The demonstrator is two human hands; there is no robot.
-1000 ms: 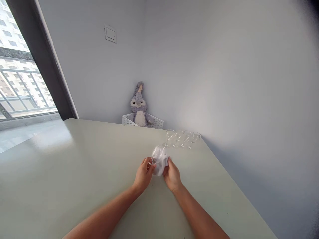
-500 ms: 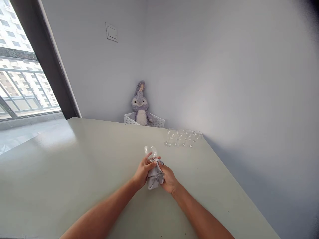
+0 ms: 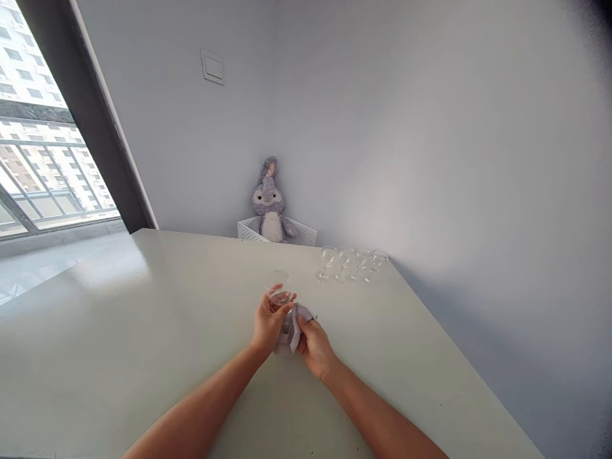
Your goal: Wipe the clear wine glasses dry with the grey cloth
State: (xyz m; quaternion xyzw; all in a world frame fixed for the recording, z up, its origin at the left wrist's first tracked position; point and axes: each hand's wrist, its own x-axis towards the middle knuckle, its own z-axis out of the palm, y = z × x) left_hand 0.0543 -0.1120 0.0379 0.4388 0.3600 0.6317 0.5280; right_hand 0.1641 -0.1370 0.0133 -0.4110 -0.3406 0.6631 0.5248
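Observation:
A clear wine glass (image 3: 281,297) tilts away from me above the table, its bowl at the far end. My left hand (image 3: 268,322) is closed around the glass near the lower bowl. My right hand (image 3: 315,344) grips a light grey cloth (image 3: 299,322), which hangs down beside the stem. Part of the stem and foot is hidden behind the cloth and fingers.
Several clear wine glasses (image 3: 354,262) stand in a row at the table's far right, close to the wall. Behind the pale table (image 3: 191,306), a purple plush rabbit (image 3: 270,204) sits in a white perforated basket (image 3: 303,234).
The glass and my left hand have shifted slightly left, with the bowl turned more upward. My right hand has drawn the cloth partly off the stem, and my hands are a little farther apart.

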